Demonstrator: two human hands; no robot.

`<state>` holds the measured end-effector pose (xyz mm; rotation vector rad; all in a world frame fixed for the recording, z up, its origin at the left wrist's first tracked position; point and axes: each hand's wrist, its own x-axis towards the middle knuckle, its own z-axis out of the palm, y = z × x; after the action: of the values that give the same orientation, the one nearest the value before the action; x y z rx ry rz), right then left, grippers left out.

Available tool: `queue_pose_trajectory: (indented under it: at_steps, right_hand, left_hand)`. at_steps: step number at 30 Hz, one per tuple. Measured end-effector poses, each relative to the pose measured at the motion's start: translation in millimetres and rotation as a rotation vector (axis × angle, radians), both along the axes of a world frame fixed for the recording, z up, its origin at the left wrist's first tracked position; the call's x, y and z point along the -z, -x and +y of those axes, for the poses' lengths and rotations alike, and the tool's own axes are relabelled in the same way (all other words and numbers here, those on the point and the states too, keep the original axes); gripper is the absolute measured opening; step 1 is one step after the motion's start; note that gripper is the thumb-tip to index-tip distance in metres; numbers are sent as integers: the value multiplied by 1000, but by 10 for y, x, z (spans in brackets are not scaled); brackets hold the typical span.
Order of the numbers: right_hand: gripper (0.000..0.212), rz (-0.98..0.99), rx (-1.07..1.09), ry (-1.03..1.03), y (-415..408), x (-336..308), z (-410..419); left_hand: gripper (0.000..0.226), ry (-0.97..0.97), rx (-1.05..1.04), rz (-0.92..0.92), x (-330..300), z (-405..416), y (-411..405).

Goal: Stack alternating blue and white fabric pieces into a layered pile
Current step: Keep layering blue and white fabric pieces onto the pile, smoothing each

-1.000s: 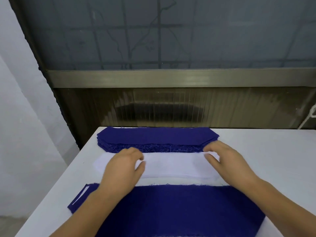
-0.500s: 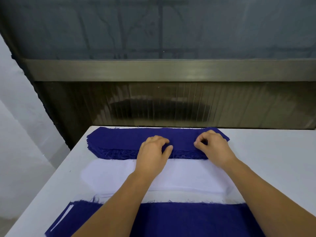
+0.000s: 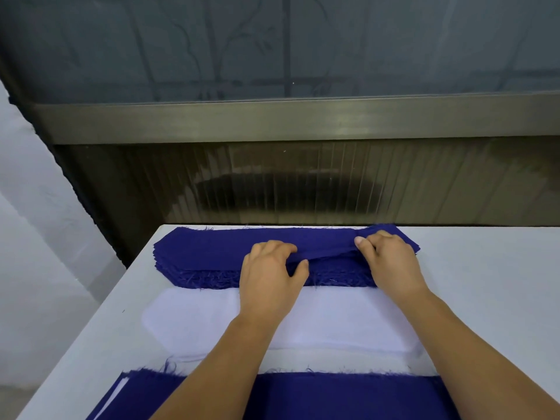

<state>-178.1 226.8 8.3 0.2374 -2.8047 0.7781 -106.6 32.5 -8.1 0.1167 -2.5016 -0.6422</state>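
A: White table (image 3: 485,283) under a dark window. Blue stack (image 3: 212,253) at the far edge, white pile (image 3: 348,316) nearer, layered pile (image 3: 348,398) nearest.

B: Hands?

A: Left hand (image 3: 269,277) pinches the top blue piece (image 3: 327,256), thumb under the lifted fold. Right hand (image 3: 391,262) grips that piece's right end, fingers curled.

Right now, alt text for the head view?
Both hands, left hand and right hand, pinch the top piece of a blue fabric stack at the far edge of a white table; a white fabric pile lies nearer.
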Motion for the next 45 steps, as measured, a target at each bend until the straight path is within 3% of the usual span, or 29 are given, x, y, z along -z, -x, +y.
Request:
queue_pose_trajectory:
  at_steps: [5,11,16,18,21,27,37,41,45]
  right_hand:
    - [39,43,18,49,-2,27,0]
    - [39,77,18,82,-2,50,-10]
    - [40,134,-13,120,-72,39,-21]
    - [36,194,-94,136,-148,15,-49]
    - [31,230,-207,-7,-208,46,-117]
    - [14,148,-75,36,-139,71,-8]
    - [24,76,-10,8,-48,69,127]
    - [20,18,-109,64,-150,-198,222]
    - [22,193,-157,45,-624,-430,528]
  left_hand:
    - [24,28,-45,-2,-24,-16,7]
    - [38,56,-76,-10,-49,-1,22]
    - [22,100,-81,-15,-38,-26,47]
    - [22,106,-88,-10,-38,-31,48]
    - [23,105,-92,-12,-29,-35,51]
    - [24,74,-123,-46,-35,-72,57]
    - [24,199,-348,-232,-237,-1325,-189]
    - [23,300,-289,-175,-393,-1523,-455]
    - [16,345,-177,-21,-600,-1425,-903]
